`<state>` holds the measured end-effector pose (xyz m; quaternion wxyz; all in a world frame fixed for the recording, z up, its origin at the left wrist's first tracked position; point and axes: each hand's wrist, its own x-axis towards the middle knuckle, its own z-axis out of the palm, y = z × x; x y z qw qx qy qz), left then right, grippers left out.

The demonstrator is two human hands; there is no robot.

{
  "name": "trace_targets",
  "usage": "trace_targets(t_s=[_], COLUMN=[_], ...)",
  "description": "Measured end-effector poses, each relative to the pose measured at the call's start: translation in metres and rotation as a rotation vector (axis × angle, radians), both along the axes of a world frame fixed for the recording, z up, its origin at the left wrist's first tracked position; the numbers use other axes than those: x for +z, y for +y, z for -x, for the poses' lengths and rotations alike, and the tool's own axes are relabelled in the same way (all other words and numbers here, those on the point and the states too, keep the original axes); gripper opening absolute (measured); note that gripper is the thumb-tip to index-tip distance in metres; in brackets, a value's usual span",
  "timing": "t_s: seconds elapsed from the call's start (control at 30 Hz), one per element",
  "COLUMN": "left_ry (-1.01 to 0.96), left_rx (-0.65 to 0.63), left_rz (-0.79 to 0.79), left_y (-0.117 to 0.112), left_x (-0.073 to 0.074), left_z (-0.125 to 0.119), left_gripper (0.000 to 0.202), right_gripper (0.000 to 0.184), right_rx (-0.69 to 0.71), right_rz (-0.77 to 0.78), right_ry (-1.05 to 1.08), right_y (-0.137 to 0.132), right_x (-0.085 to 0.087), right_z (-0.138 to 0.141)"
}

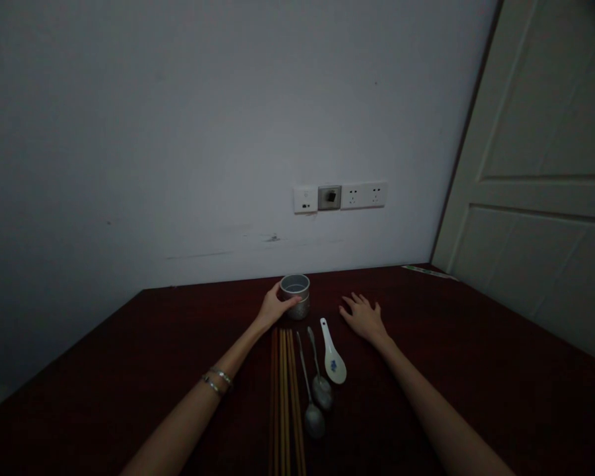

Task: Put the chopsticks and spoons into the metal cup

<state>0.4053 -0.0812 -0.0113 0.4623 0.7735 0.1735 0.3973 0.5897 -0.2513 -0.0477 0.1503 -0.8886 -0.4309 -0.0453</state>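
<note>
My left hand (274, 307) is wrapped round the left side of a grey metal cup (297, 308) standing upright at the far part of the table, its thumb across the front. To the right, my right hand (364, 318) lies flat on the tabletop with its fingers spread and nothing in it. Between my forearms, several wooden chopsticks (286, 396) lie side by side, pointing away from me. Beside them are a long-handled metal spoon (314, 420), a second metal spoon (322, 391) and a white ceramic soup spoon (335, 367) with a blue mark in its bowl.
The dark red table (178, 344) meets a pale wall (218, 145) at its far edge. Above it sit wall sockets (363, 196). A whitish panelled door (535, 185) stands on the right, and a thin printed strip (429, 272) lies at the back right.
</note>
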Motion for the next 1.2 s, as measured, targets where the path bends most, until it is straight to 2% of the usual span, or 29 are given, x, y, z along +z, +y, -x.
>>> trace_targets(t_s=[0.47,0.57,0.67,0.77,0.83,0.9,1.03,1.2], left_ry=[0.027,0.134,0.314,0.535,0.666,0.781,0.968,1.010], left_rx=[-0.164,-0.135,-0.109,-0.035,-0.001,-0.030,-0.201,-0.266], left_rz=[0.110,0.091,0.015,-0.123,-0.230,-0.275,-0.124,-0.016], left_y=[0.001,0.013,0.031,0.040,0.036,0.025,0.000,-0.009], left_x=[0.007,0.017,0.035,0.051,0.055,0.053,0.042,0.032], left_z=[0.005,0.018,0.042,0.067,0.080,0.088,0.091,0.088], left_gripper=[0.070,0.070,0.065,0.055,0.043,0.033,0.028,0.023], right_gripper=[0.053,0.053,0.052,0.052,0.052,0.052,0.052,0.052], right_rx=[0.000,0.001,0.005,0.007,0.006,0.006,0.004,0.017], right_rz=[0.045,0.043,0.018,0.005,0.005,0.010,0.035,0.046], right_ry=[0.027,0.038,0.026,0.012,0.009,0.005,0.001,0.003], right_y=[-0.003,-0.003,-0.002,-0.002,-0.002,-0.002,-0.002,-0.004], right_x=[0.002,0.002,0.000,-0.002,-0.002,-0.002,-0.002,-0.001], right_z=[0.002,0.002,0.001,0.000,0.000,0.000,0.001,0.001])
